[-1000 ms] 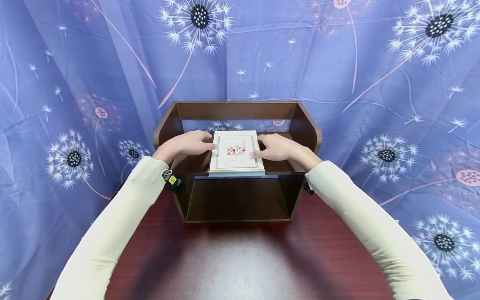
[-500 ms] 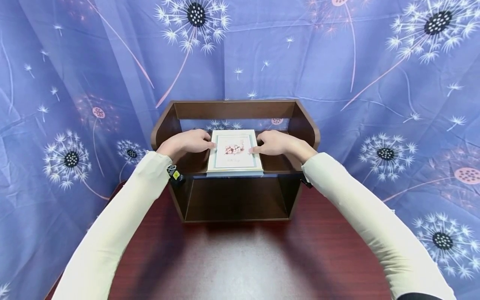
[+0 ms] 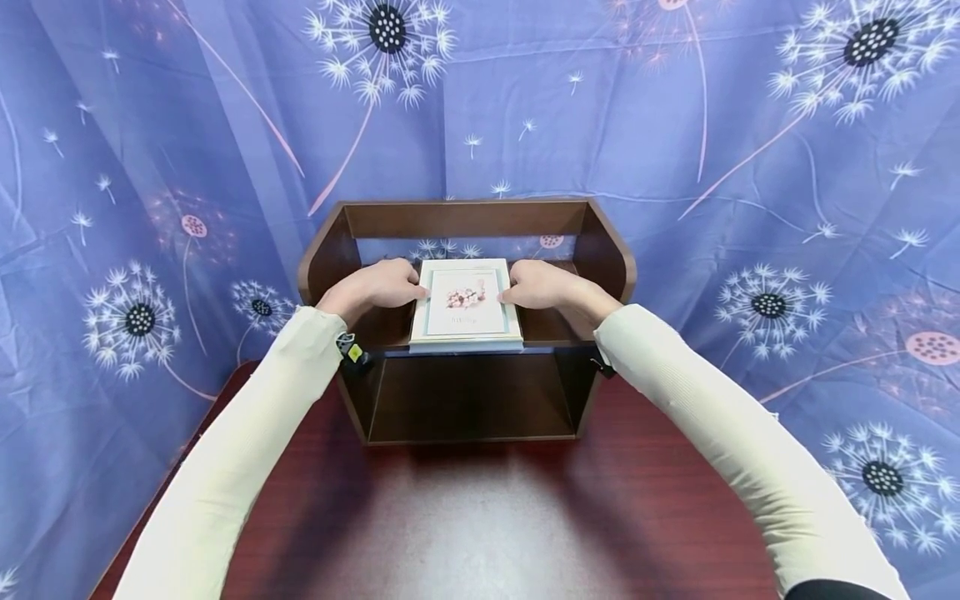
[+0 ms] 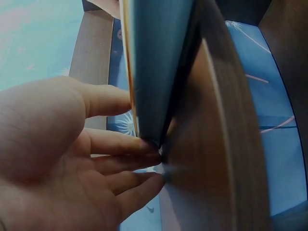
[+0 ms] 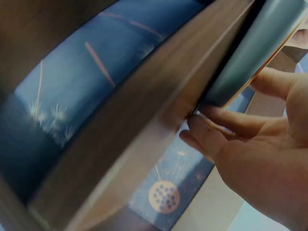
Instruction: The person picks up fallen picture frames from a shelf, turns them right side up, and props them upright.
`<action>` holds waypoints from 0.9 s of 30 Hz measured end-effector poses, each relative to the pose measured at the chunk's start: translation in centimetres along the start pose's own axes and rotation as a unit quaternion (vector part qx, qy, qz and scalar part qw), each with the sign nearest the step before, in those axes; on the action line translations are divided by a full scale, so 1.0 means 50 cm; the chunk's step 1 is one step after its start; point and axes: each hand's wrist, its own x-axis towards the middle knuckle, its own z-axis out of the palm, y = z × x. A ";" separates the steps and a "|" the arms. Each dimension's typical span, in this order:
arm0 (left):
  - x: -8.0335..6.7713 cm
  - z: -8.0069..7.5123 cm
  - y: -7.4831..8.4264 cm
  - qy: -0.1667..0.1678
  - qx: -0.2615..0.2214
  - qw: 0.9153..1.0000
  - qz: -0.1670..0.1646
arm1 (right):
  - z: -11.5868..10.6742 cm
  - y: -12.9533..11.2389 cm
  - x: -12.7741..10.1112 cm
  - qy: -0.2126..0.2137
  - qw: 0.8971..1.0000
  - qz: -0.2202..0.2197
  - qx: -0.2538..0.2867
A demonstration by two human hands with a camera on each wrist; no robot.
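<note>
A thick book (image 3: 467, 302) with a white cover, pink flowers and a blue border lies flat on the upper board of a brown shelf (image 3: 467, 219). My left hand (image 3: 377, 285) grips its left side, thumb at the cover's edge. In the left wrist view, fingers (image 4: 137, 144) reach the lower edge of the book's blue-grey side (image 4: 159, 62). My right hand (image 3: 550, 285) holds the opposite side, thumb over the cover. Seen from the right wrist, its fingertips (image 5: 204, 126) tuck at the bottom edge, close against the board (image 5: 159, 101).
The shelf's side walls (image 3: 609, 254) rise at both ends of the upper board. Below is a lower compartment (image 3: 468, 398). The shelf stands on a glossy dark red table (image 3: 472, 517). A blue curtain (image 3: 517, 100) with dandelions hangs behind.
Both hands have closed in on the book's sides, and the thumbs have drawn to its edges. The whole head view has shifted slightly. The book still lies on the board.
</note>
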 end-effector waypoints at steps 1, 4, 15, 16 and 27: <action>0.000 0.000 0.000 0.008 0.002 1.000 0.001 | 0.001 0.000 0.002 0.003 1.000 0.004 0.008; -0.002 0.001 0.000 0.031 0.007 0.999 0.003 | 0.002 -0.001 0.002 0.013 1.000 0.011 0.017; -0.033 0.001 0.010 0.137 -0.052 0.989 -0.012 | -0.013 -0.049 -0.055 0.093 0.995 0.021 0.026; -0.037 0.002 0.010 0.148 -0.061 0.987 -0.018 | -0.014 -0.050 -0.058 0.102 0.994 0.018 0.036; -0.073 -0.004 0.023 0.228 -0.156 0.961 -0.027 | -0.036 -0.059 -0.074 0.147 0.965 0.054 0.211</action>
